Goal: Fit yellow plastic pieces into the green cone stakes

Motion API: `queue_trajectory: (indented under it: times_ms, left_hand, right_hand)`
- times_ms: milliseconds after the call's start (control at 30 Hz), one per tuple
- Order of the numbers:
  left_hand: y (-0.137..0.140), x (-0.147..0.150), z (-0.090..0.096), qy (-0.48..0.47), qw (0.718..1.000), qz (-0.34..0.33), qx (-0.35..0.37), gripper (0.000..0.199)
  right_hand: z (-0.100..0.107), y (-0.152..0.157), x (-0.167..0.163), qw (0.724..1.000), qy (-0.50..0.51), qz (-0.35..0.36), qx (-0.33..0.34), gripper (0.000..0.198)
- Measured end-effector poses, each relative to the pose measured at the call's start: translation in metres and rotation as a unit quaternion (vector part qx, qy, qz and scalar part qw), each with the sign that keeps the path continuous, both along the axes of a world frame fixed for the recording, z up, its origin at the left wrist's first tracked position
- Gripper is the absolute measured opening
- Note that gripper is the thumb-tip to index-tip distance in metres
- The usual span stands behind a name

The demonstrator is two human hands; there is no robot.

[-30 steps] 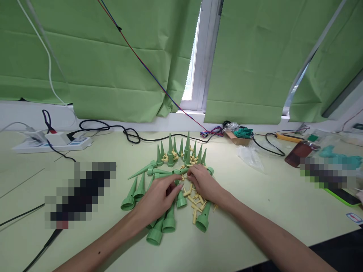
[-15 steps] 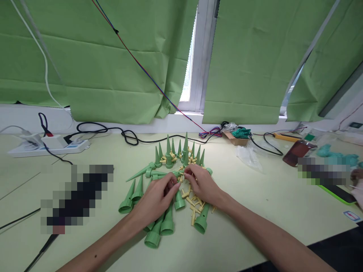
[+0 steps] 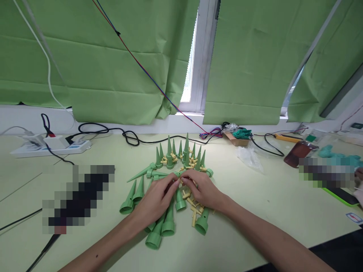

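My left hand (image 3: 163, 192) and my right hand (image 3: 204, 188) meet at the fingertips, both pinched closed. Between them is a small yellow plastic valve piece, mostly hidden by the fingers. Just behind the fingertips a green plastic spike lies partly covered. Hollow green cone spikes (image 3: 154, 239) lie around my left hand, open ends toward me. Beneath my right hand are several loose yellow T-shaped valves (image 3: 194, 209), with one green spike (image 3: 202, 225) beside them. Farther back, several green spikes (image 3: 169, 149) stand upright, some with yellow valves (image 3: 172, 155) at their bases.
A power strip (image 3: 56, 147) with plugs stands at the left rear, its black cable (image 3: 153, 142) running along the wall. A small cardboard box (image 3: 237, 140), a clear plastic bag (image 3: 249, 158) and a bottle of dark liquid (image 3: 300, 153) are to the right. Another person's hand shows at the right edge.
My right fingertips have moved slightly down and left to meet my left fingertips. The yellow piece that showed at the right fingertips is now mostly covered.
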State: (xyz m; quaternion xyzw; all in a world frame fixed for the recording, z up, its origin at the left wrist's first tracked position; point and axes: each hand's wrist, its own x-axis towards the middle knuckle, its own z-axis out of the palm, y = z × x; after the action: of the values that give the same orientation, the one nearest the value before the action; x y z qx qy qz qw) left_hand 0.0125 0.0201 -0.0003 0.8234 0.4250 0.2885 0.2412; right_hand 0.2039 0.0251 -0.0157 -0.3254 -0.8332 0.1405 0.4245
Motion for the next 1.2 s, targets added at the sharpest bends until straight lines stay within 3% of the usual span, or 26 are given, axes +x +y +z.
queue_trajectory:
  times_ms: [800,1000,1200]
  left_hand:
    - [0.0012,0.0008,0.0004,0.044,0.998,-0.016,0.052,0.029]
    - [-0.001,0.0,0.0008,0.054,0.998,-0.005,0.014,0.025]
    - [-0.003,-0.0005,-0.0005,0.095,0.995,-0.024,-0.013,0.041]
  right_hand:
    - [-0.0028,-0.0023,0.0012,0.999,-0.019,-0.008,-0.038,0.01]
    - [-0.0008,-0.0019,0.002,0.999,-0.002,-0.018,-0.027,0.01]
    - [0.0009,-0.0003,0.0027,0.997,0.044,-0.07,0.008,0.013]
